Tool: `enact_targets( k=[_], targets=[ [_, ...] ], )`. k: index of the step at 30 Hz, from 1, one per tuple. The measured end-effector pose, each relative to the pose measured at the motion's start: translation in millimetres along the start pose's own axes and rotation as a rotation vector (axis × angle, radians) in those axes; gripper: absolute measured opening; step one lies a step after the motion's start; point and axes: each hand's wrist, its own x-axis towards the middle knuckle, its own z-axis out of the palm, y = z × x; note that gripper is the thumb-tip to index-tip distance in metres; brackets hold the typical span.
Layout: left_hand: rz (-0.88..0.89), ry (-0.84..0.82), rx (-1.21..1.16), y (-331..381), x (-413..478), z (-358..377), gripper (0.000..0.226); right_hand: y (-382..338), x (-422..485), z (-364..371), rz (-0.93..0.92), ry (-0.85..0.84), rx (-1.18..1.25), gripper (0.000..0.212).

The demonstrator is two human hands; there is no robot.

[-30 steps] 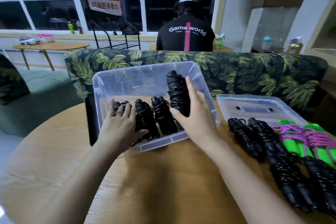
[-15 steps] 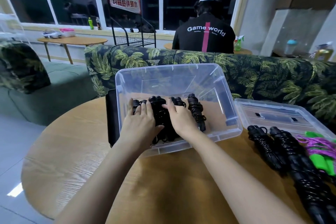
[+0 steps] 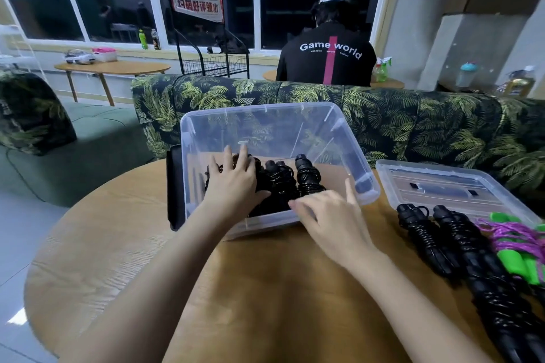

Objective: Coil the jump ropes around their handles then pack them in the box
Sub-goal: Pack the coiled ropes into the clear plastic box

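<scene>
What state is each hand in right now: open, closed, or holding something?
Left hand: open, fingers spread flat on the coiled black ropes in the box.
Right hand: open, over the box's near rim, holding nothing.

Black ropes [image 3: 280, 183], clear box [image 3: 363, 174], perhaps purple cord [image 3: 513, 233]

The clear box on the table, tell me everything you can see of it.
The box is a see-through plastic tub, rectangular with rounded corners and a lipped rim, open on top. It stands upright on the wooden table. Black coiled ropes lie side by side in its left part. The left hand rests on them inside; the right hand is at the near rim. A flat black thing stands against its left wall, and a clear lid lies beside it on the right.
</scene>
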Motion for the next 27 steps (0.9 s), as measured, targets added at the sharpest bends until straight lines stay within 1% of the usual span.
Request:
enact_targets(
  k=[2, 5, 7, 10, 12, 15, 18, 22, 24, 27],
  targets=[
    [0.055, -0.017, 0.029, 3, 9, -2, 0.086, 12, -6, 10, -0.091, 0.058, 0.001, 0.077],
    [0.047, -0.072, -0.02, 7, 18, 3, 0.095, 20, -11, 21, -0.144, 0.142, 0.018, 0.065],
    [0.059, -0.095, -0.014, 8, 20, 11, 0.092, 22, -15, 26, -0.175, 0.209, 0.014, 0.059],
    [0.156, -0.085, 0.004, 7, 17, 18, 0.084, 24, -22, 30, -0.195, 0.264, 0.034, 0.052],
    [0.213, -0.042, 0.017, 7, 11, 21, 0.086, 25, -28, 31, -0.209, 0.274, 0.048, 0.051],
    [0.209, 0.011, 0.028, 11, 5, 26, 0.092, 30, -39, 31, -0.218, 0.274, 0.022, 0.051],
    [0.193, 0.02, 0.01, 23, 6, 25, 0.099, 36, -49, 24, -0.199, 0.27, -0.009, 0.051],
    [0.211, 0.003, -0.025, 48, 16, 18, 0.107, 54, -61, 11, -0.165, 0.309, -0.028, 0.049],
    [0.227, 0.005, -0.023, 61, 20, 16, 0.105, 63, -65, 6, -0.147, 0.301, -0.035, 0.049],
    [0.245, 0.022, -0.03, 71, 22, 16, 0.1, 72, -70, 0, -0.156, 0.225, -0.02, 0.051]
  ],
)
